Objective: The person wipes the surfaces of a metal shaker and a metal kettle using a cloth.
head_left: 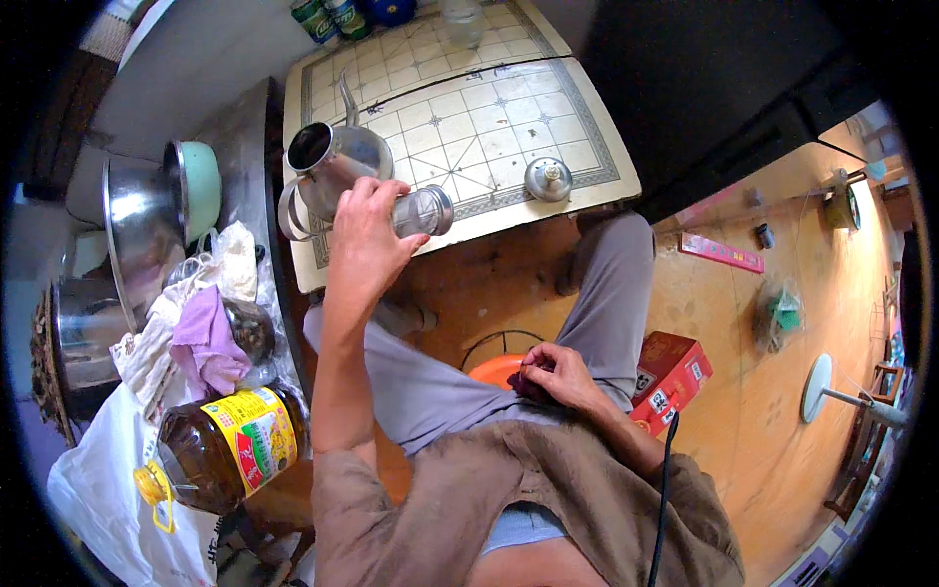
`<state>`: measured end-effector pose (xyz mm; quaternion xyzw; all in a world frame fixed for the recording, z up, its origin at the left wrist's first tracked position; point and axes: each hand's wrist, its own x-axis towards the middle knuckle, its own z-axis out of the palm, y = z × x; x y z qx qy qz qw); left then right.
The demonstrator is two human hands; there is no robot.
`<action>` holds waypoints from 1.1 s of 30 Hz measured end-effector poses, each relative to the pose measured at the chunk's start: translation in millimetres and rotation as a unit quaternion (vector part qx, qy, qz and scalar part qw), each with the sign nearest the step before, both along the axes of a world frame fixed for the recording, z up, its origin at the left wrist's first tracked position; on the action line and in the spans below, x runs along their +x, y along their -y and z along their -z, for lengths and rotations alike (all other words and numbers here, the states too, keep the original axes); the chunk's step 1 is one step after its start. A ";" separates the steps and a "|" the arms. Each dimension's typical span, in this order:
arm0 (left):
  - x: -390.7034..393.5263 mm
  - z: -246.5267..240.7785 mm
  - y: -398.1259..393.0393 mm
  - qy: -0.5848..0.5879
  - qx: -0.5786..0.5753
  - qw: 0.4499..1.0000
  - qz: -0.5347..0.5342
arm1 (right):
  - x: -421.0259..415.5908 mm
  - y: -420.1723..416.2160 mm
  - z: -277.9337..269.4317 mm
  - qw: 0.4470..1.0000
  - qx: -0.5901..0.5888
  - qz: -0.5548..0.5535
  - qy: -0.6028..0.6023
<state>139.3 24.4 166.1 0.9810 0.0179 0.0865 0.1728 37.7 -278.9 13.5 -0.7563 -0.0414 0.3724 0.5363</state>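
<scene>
My left hand (374, 227) is closed around a small clear glass jar (419, 213), tilted on its side with its metal-capped end to the right. Just behind it a metal pot (367, 158) with a long curved spout and a loop handle stands uncovered on the folding table (469, 132). A round metal lid (548, 180) with a small knob lies near the table's front right edge. Down at my lap, my right hand (561, 373) grips a bunched dark purple cloth (530, 387). Part of that cloth is hidden by my fingers.
Below my right hand sits an orange basin (493, 369), beside a red box (671, 370). At left are a large oil bottle (227, 447), a lilac cloth (209, 341) and metal bowls (143, 235). Green cans (334, 16) stand at the table's back; a black cord (665, 491) hangs at right.
</scene>
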 end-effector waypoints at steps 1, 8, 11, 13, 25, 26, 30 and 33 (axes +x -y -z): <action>5.8 3.8 0.4 -0.007 0.022 1.000 -0.002 | 0.0 -0.2 0.5 1.000 0.002 0.001 -0.004; 31.5 30.6 6.0 0.008 -0.035 0.999 0.018 | -2.1 4.5 6.2 0.999 0.028 0.018 0.007; 32.0 42.4 3.8 0.047 -0.037 0.997 0.049 | -2.5 4.3 7.8 0.999 0.024 0.015 0.035; 32.2 44.3 5.1 0.061 -0.035 0.997 0.043 | -1.7 4.3 10.1 0.999 0.023 0.011 0.042; 21.5 41.2 12.6 0.177 0.006 0.984 0.018 | 29.6 -10.8 -27.7 0.993 0.087 0.057 0.051; 9.8 39.6 18.7 0.208 -0.019 0.978 0.029 | 37.4 -14.8 -43.1 0.992 0.107 0.072 0.017; -55.8 47.9 59.0 0.015 -0.446 0.894 0.051 | 59.0 -36.9 -70.5 0.970 0.218 0.105 0.025; -78.8 79.7 103.0 -0.104 -0.672 0.733 0.026 | 74.2 -56.0 -76.5 0.949 0.302 0.052 0.072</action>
